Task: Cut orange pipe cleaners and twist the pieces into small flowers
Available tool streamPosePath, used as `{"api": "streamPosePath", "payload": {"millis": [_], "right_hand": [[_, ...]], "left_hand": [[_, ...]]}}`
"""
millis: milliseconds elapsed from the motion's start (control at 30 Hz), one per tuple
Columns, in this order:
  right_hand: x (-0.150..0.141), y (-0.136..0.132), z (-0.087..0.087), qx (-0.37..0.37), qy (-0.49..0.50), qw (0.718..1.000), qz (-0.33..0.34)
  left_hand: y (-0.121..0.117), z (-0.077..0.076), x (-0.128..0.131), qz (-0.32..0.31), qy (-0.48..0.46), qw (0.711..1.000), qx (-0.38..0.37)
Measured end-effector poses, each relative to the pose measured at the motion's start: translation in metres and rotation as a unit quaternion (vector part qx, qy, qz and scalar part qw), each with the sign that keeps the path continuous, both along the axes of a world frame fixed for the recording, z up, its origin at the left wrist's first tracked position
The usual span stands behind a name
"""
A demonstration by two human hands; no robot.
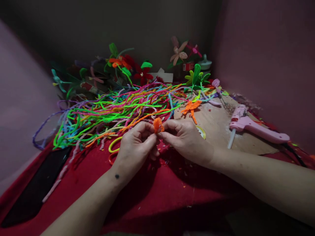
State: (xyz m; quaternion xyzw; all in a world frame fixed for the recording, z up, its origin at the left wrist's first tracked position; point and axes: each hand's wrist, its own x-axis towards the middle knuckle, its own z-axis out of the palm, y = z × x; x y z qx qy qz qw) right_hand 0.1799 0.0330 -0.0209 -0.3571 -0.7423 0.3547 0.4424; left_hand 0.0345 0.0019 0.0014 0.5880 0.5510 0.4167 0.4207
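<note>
My left hand (137,144) and my right hand (184,137) meet over the red cloth (152,196), fingers pinched together. Between their fingertips sits a small orange pipe-cleaner piece (157,125), held by both hands. Just behind the hands spreads a big tangle of coloured pipe cleaners (115,109). An orange pipe-cleaner flower shape (191,107) lies on the brown cardboard sheet (221,127) beyond my right hand.
A pink glue gun (251,126) lies on the cardboard at the right. Finished pipe-cleaner flowers (123,65) stand along the back wall. A black flat object (41,183) lies at the left on the cloth. Yellow and orange scissor handles (113,149) peek out beside my left hand.
</note>
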Motion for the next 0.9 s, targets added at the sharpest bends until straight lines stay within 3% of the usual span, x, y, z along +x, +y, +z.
{"api": "streamPosePath", "payload": {"millis": [200, 433, 733, 900], "right_hand": [[0.001, 0.001, 0.005, -0.122, 0.092, 0.987, 0.043], [0.003, -0.001, 0.01, -0.041, 0.051, 0.998, -0.014], [0.003, 0.005, 0.006, -0.119, 0.067, 0.99, 0.026], [0.004, 0.007, 0.009, -0.113, 0.089, 0.988, 0.056]], "left_hand": [[0.0, 0.002, 0.0, 0.006, -0.038, 0.999, 0.006], [-0.001, 0.002, -0.001, 0.001, -0.074, 0.997, 0.0], [0.003, 0.0, -0.004, 0.0, -0.129, 0.99, -0.058], [0.004, 0.0, -0.005, -0.014, -0.149, 0.985, -0.085]]}}
